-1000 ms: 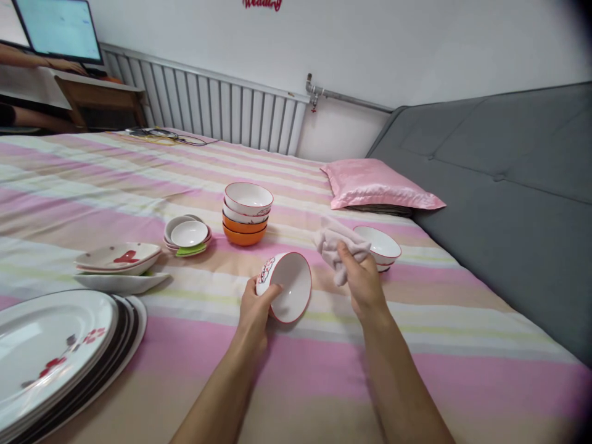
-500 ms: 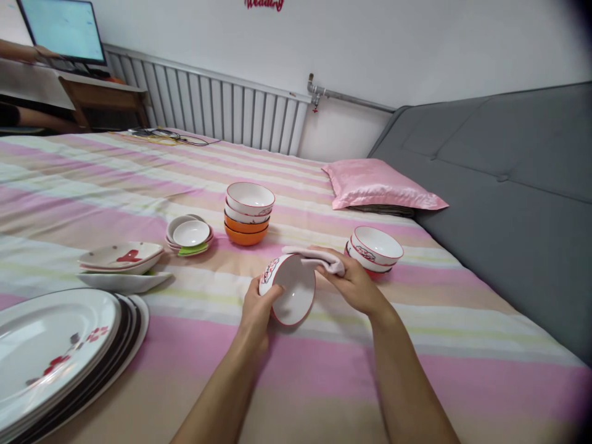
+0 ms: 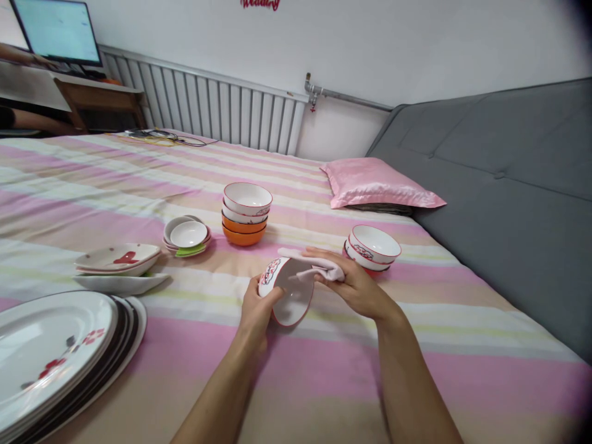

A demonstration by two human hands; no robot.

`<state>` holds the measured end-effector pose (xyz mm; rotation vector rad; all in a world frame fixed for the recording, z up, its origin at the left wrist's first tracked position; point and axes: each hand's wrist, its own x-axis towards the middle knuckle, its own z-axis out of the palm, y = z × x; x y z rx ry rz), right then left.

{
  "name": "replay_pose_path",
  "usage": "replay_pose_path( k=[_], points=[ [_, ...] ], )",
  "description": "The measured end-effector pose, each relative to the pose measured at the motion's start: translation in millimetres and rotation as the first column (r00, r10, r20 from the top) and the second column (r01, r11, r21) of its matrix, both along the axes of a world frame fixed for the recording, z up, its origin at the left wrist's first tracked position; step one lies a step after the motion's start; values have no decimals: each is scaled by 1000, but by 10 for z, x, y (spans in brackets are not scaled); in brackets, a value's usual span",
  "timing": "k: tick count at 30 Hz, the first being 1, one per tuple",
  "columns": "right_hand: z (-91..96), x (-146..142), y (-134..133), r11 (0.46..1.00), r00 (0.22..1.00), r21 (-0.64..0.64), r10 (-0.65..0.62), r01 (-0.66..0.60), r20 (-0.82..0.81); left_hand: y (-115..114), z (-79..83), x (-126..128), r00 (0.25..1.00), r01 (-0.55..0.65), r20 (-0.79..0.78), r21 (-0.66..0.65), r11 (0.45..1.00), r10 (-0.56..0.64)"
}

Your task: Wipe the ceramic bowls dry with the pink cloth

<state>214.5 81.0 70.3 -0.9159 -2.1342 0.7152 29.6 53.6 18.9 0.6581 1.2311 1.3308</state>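
Note:
A white bowl [image 3: 293, 302] with a red rim and a flower pattern is tilted on its side, its inside facing me. My left hand [image 3: 258, 306] grips it from the left, thumb over the rim and fingers behind the outer wall. In my right hand [image 3: 358, 285] is a folded pale pink cloth [image 3: 324, 266], draped over the bowl's upper right rim with a corner hanging into the inside. Just beyond that hand stands a short stack of bowls [image 3: 374, 245], white above and orange-red below, partly hidden by my fingers.
A taller stack of white and orange bowls [image 3: 245, 213] stands mid-bed. To the left are small dishes [image 3: 187, 234], oval dishes [image 3: 118, 259] and a stack of plates [image 3: 46, 345]. A pink pillow [image 3: 377, 182] lies by the grey headboard [image 3: 499, 148]. Someone's hand [image 3: 41, 60] is near a monitor [image 3: 58, 31].
My right hand has shifted slightly with the cloth, and a cloth corner now reaches further into the bowl. My left hand keeps its hold on the bowl. The view has moved slightly.

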Motion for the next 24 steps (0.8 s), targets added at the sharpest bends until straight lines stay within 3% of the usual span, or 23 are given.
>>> replay_pose_path(
  k=[6,10,17,24],
  points=[
    [-12,-80,28,993,997,89,-75,76,-22,4,34,18,994,20,-113,86,996,-10],
    [-8,-131,9,996,1000,87,-22,21,12,-12,68,38,992,60,-121,156,986,-41],
    [-142,-223,42,997,983,65,-43,32,180,-6,-7,26,962,200,-223,187,962,-157],
    [-200,-242,81,987,989,154,-57,36,136,2,-18,12,881,348,-408,220,911,-238]
  ],
)
